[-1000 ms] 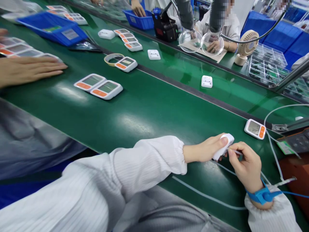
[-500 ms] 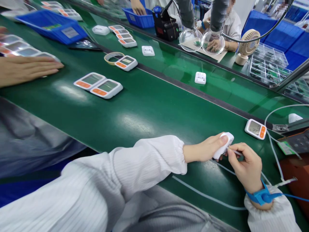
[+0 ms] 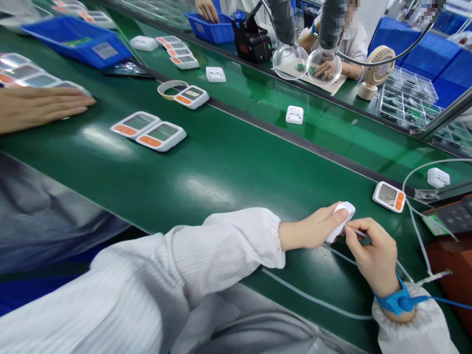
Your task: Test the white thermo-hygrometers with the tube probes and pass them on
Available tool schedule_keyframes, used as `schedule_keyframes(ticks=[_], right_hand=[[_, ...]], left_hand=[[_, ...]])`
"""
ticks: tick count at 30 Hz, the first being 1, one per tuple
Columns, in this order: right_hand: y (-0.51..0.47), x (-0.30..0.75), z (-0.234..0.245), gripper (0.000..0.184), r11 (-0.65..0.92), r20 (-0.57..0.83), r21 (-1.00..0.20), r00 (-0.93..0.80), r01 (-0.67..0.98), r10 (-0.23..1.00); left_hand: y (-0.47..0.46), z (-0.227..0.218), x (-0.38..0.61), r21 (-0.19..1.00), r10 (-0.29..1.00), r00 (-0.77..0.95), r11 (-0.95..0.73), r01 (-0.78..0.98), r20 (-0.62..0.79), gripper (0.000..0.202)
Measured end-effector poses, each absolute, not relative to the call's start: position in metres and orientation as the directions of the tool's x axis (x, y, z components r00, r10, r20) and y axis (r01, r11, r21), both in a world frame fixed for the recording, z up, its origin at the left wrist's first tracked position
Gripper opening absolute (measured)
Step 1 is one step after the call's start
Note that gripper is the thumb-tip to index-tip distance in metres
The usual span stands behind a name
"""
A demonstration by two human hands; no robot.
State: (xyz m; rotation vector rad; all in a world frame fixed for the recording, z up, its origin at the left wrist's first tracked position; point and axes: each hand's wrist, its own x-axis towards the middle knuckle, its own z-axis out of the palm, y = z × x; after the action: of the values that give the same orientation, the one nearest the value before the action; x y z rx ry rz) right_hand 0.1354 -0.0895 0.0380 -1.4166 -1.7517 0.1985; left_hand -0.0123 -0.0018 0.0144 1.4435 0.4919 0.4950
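Note:
My left hand (image 3: 320, 227) is closed around a small white plastic device (image 3: 341, 220), thumb on top, and tilts it up above the green bench. Its front is turned away from me. My right hand (image 3: 376, 253) is pinched at the device's near edge, on the end of a thin whitish tube (image 3: 359, 232). Whether the tube tip enters the device is hidden by the fingers. A blue wrist strap (image 3: 396, 299) is around my right wrist. Just beyond my hands, a white digital meter (image 3: 389, 196) with a grey screen and orange buttons lies face up.
Two similar meters (image 3: 147, 130) lie mid-bench, near a tape roll (image 3: 171, 89). A co-worker's hand (image 3: 40, 108) rests by more meters at left. Behind a dark rail, a green belt (image 3: 254, 98) carries white devices. A blue tray (image 3: 73, 42) stands at far left; an orange-brown box (image 3: 452, 268) at right.
The white devices on the green belt have shifted left. My hands keep nearly the same hold on the device and tube.

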Motion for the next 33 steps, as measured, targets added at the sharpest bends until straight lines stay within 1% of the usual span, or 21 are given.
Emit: schedule_keyframes(ticks=[5, 8, 11, 12, 14, 16, 17, 18, 19, 20, 22, 24, 26, 27, 29, 30, 32, 33], right_hand=[[-0.092, 0.133, 0.038, 0.017, 0.342, 0.506, -0.6, 0.012, 0.723, 0.863], [-0.093, 0.132, 0.042, 0.017, 0.337, 0.492, -0.604, 0.005, 0.722, 0.871], [-0.093, 0.133, 0.044, 0.018, 0.311, 0.45, -0.603, -0.01, 0.735, 0.893], [-0.092, 0.133, 0.044, 0.018, 0.314, 0.448, -0.597, -0.018, 0.738, 0.894], [-0.091, 0.133, 0.043, 0.015, 0.354, 0.499, -0.555, -0.039, 0.753, 0.866], [-0.09, 0.134, 0.041, 0.007, 0.401, 0.603, -0.47, -0.045, 0.786, 0.796], [-0.091, 0.134, 0.04, 0.008, 0.417, 0.662, -0.428, -0.036, 0.802, 0.749], [-0.091, 0.135, 0.038, 0.012, 0.43, 0.709, -0.405, -0.019, 0.807, 0.705], [-0.092, 0.135, 0.036, 0.017, 0.442, 0.734, -0.409, 0.001, 0.798, 0.679], [-0.093, 0.136, 0.034, 0.022, 0.454, 0.73, -0.442, 0.017, 0.774, 0.683], [-0.094, 0.137, 0.029, 0.036, 0.449, 0.631, -0.551, -0.001, 0.704, 0.776], [-0.093, 0.138, 0.023, 0.053, 0.374, 0.462, -0.629, -0.059, 0.682, 0.885], [-0.091, 0.138, 0.02, 0.063, 0.288, 0.327, -0.643, -0.086, 0.709, 0.941], [-0.09, 0.137, 0.019, 0.062, 0.258, 0.291, -0.648, -0.08, 0.717, 0.953], [-0.088, 0.137, 0.019, 0.057, 0.224, 0.275, -0.68, -0.04, 0.698, 0.961], [-0.087, 0.138, 0.019, 0.055, 0.218, 0.29, -0.699, -0.008, 0.681, 0.957], [-0.086, 0.141, 0.02, 0.054, 0.195, 0.33, -0.722, 0.083, 0.664, 0.94], [-0.086, 0.142, 0.02, 0.053, 0.177, 0.343, -0.727, 0.128, 0.663, 0.931]], left_hand=[[-0.003, 0.013, -0.013, 0.999, 0.627, 0.778, -0.034, -0.026, 0.042, 0.08], [-0.005, 0.012, -0.014, 0.998, 0.631, 0.773, -0.061, -0.028, 0.061, 0.083], [-0.005, 0.01, -0.015, 0.997, 0.62, 0.782, -0.068, -0.039, 0.072, 0.085], [-0.004, 0.009, -0.015, 0.998, 0.615, 0.786, -0.052, -0.04, 0.064, 0.084], [-0.001, 0.01, -0.015, 0.999, 0.612, 0.791, 0.001, -0.039, 0.03, 0.077], [0.003, 0.012, -0.014, 0.994, 0.633, 0.774, 0.091, -0.06, -0.012, 0.068], [0.006, 0.014, -0.014, 0.987, 0.649, 0.76, 0.141, -0.077, -0.033, 0.065], [0.008, 0.015, -0.013, 0.977, 0.669, 0.741, 0.187, -0.101, -0.051, 0.064], [0.01, 0.017, -0.012, 0.965, 0.689, 0.722, 0.226, -0.131, -0.064, 0.064], [0.011, 0.018, -0.012, 0.953, 0.705, 0.706, 0.255, -0.161, -0.069, 0.065], [0.011, 0.019, -0.011, 0.939, 0.728, 0.683, 0.269, -0.213, -0.053, 0.07], [0.01, 0.018, -0.011, 0.938, 0.739, 0.673, 0.257, -0.233, -0.035, 0.076], [0.011, 0.016, -0.012, 0.964, 0.759, 0.65, 0.197, -0.179, -0.034, 0.079], [0.011, 0.015, -0.012, 0.978, 0.776, 0.63, 0.154, -0.139, -0.033, 0.078], [0.014, 0.013, -0.013, 0.992, 0.786, 0.617, 0.102, -0.076, -0.033, 0.071], [0.016, 0.012, -0.013, 0.991, 0.772, 0.635, 0.107, -0.074, -0.036, 0.066], [0.019, 0.011, -0.015, 0.978, 0.683, 0.729, 0.176, -0.108, -0.042, 0.065], [0.02, 0.011, -0.015, 0.967, 0.621, 0.783, 0.219, -0.126, -0.039, 0.071]])
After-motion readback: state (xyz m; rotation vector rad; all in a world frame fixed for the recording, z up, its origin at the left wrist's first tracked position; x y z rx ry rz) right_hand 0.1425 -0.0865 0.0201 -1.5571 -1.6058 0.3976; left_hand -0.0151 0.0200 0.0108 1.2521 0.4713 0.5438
